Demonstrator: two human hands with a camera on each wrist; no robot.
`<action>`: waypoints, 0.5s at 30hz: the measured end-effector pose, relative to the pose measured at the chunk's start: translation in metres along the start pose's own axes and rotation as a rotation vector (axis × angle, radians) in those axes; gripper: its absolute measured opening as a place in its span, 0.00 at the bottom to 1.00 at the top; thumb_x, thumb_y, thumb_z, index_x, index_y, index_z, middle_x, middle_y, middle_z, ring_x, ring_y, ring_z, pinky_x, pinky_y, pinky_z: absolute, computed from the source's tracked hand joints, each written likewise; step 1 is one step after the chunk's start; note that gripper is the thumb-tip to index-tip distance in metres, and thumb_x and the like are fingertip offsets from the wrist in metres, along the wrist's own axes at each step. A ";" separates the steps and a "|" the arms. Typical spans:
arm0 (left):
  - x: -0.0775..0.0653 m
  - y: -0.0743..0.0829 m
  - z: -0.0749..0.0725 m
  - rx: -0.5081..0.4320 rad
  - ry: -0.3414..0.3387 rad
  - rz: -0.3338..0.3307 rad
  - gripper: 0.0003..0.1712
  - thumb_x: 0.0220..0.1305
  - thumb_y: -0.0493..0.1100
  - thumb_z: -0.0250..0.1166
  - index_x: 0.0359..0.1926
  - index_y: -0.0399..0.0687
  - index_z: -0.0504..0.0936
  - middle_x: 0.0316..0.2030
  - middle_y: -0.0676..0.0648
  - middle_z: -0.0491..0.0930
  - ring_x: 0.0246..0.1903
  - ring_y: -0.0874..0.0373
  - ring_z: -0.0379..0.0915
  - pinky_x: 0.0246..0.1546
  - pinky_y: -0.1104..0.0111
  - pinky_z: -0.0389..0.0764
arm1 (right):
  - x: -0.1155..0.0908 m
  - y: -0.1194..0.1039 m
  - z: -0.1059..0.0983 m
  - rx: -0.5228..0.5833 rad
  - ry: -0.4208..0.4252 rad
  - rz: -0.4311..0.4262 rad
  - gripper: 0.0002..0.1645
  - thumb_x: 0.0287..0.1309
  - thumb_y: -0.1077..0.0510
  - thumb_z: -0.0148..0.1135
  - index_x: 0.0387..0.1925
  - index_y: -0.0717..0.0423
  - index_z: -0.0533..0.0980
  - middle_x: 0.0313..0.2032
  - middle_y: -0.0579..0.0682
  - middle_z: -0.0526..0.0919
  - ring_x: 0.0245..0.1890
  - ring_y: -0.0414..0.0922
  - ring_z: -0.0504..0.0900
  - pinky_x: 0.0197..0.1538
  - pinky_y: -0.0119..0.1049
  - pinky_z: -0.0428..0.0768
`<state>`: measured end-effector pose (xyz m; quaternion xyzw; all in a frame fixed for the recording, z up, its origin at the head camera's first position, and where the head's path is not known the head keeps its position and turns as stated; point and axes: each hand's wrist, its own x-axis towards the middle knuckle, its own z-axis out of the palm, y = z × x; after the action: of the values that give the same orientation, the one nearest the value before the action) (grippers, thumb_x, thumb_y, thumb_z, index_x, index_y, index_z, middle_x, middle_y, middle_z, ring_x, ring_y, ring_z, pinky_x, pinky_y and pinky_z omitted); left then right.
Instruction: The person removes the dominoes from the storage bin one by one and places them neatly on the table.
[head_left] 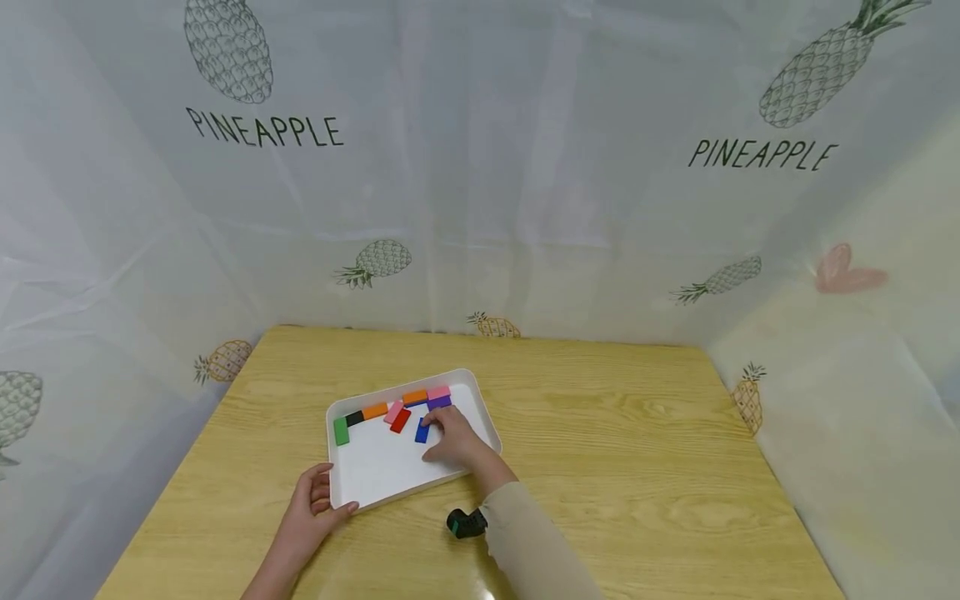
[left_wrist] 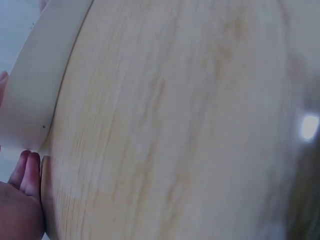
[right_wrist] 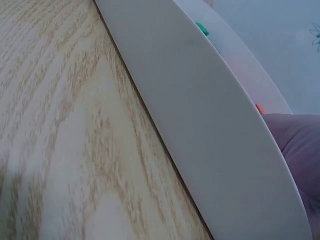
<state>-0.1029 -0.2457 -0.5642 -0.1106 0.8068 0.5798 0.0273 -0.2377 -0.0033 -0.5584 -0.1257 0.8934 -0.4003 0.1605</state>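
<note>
A white tray (head_left: 382, 467) lies slightly askew on the table. My left hand (head_left: 311, 510) holds its near left corner, fingers along the left side and thumb at the front wall; the left wrist view shows fingertips (left_wrist: 31, 170) by the corner. My right hand (head_left: 453, 437) reaches over the tray's right half. Its index finger touches a small blue block (head_left: 422, 432), while the thumb sits apart, lower down. Along the far side are a green block (head_left: 341, 431), black block (head_left: 355, 418), orange block (head_left: 375, 412), pink block (head_left: 393, 412) and red block (head_left: 401, 421).
Farther right along the tray's back wall are another orange block (head_left: 415, 397), a pink block (head_left: 438, 392) and a purple block (head_left: 437, 402). A black device (head_left: 465, 523) is at the right wrist. A pineapple-print curtain (head_left: 525, 208) hangs around the wooden table (head_left: 615, 450).
</note>
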 end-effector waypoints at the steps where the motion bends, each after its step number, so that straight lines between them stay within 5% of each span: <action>1: -0.001 0.000 0.000 0.003 0.001 0.001 0.48 0.52 0.38 0.76 0.68 0.36 0.56 0.57 0.37 0.66 0.49 0.53 0.66 0.46 0.72 0.71 | 0.000 -0.001 0.001 -0.001 -0.003 0.003 0.29 0.42 0.60 0.80 0.47 0.47 0.77 0.48 0.45 0.71 0.48 0.44 0.69 0.59 0.41 0.70; 15: -0.003 -0.002 -0.001 0.010 0.018 0.041 0.47 0.52 0.38 0.76 0.67 0.35 0.58 0.56 0.36 0.68 0.50 0.50 0.67 0.46 0.71 0.71 | 0.009 -0.002 0.007 0.026 0.043 0.026 0.35 0.46 0.58 0.78 0.56 0.55 0.71 0.39 0.44 0.70 0.40 0.43 0.69 0.46 0.35 0.74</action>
<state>-0.0998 -0.2467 -0.5648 -0.0992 0.8119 0.5752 0.0088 -0.2430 -0.0131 -0.5630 -0.1034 0.8929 -0.4124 0.1482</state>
